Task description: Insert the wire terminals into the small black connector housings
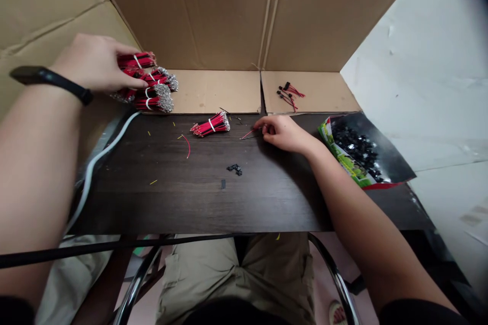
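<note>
My left hand (101,63) reaches to the back left, its thumb and fingers around a bundle of red and black wires (143,60) on a pile. Other wire bundles (158,99) with white ties and silvery ends lie beside it. My right hand (284,132) rests near the back of the dark table, fingers curled in a pinch on a few loose red and black wires (248,134); its fingertips are partly hidden. Between the hands lies a single tied wire bundle (211,125). A small group of black connectors (235,168) lies nearer me.
An opened bag (362,150) of black connectors stands at the right. Wires with black connectors (291,95) lie on the cardboard (320,94) at the back. A loose red wire (187,146) and yellow scraps dot the table (183,208). A pale cable (89,172) runs along the left edge.
</note>
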`<control>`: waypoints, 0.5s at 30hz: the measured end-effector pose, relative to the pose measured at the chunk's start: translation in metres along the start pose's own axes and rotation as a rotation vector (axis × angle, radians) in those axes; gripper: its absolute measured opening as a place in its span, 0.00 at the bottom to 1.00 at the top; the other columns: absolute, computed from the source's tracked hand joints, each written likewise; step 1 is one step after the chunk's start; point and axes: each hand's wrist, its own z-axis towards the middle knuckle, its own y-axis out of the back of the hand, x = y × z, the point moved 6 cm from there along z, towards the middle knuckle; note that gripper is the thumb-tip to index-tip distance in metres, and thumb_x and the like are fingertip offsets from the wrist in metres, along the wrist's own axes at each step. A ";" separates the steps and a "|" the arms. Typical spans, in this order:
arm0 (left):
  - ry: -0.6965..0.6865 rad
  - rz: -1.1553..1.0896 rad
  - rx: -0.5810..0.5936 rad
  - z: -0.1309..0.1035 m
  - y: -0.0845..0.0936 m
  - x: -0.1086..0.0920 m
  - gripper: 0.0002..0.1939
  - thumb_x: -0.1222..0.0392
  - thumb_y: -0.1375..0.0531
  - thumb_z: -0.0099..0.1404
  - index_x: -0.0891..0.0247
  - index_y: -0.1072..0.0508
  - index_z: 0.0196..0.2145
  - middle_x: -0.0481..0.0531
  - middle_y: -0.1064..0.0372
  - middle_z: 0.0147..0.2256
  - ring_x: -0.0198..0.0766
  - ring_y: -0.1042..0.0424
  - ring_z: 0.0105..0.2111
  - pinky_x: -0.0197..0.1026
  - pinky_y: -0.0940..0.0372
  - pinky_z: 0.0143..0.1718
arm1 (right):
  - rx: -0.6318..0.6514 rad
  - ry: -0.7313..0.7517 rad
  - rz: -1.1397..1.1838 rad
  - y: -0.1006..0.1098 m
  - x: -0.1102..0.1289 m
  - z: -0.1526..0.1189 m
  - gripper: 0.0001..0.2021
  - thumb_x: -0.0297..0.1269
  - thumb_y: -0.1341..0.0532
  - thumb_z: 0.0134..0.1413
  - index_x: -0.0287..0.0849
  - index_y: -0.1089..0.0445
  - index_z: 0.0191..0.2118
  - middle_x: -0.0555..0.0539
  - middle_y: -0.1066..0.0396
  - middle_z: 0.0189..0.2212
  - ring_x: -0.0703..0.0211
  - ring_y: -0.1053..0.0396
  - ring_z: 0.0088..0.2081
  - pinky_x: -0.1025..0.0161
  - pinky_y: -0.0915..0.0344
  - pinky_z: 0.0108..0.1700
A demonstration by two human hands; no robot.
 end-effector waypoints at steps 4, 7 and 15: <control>0.020 -0.024 0.233 0.036 -0.037 0.022 0.62 0.12 0.52 0.59 0.66 0.30 0.71 0.63 0.24 0.60 0.56 0.27 0.56 0.61 0.32 0.62 | -0.004 0.008 0.000 0.000 0.002 0.000 0.22 0.18 0.41 0.54 0.34 0.18 0.52 0.44 0.21 0.37 0.61 0.31 0.33 0.63 0.38 0.39; -0.005 -0.083 0.167 0.038 -0.042 0.030 0.80 0.00 0.63 0.42 0.66 0.28 0.70 0.63 0.24 0.60 0.55 0.28 0.54 0.64 0.34 0.64 | -0.018 0.020 0.005 0.001 0.000 0.001 0.22 0.18 0.41 0.54 0.35 0.18 0.51 0.44 0.20 0.37 0.60 0.30 0.33 0.63 0.38 0.39; -0.021 -0.253 -0.170 -0.034 0.010 -0.055 0.30 0.41 0.48 0.78 0.68 0.23 0.61 0.58 0.22 0.55 0.44 0.25 0.51 0.50 0.33 0.63 | -0.042 0.052 0.186 0.001 -0.011 0.002 0.13 0.19 0.39 0.55 0.39 0.24 0.43 0.47 0.22 0.35 0.58 0.26 0.36 0.61 0.32 0.41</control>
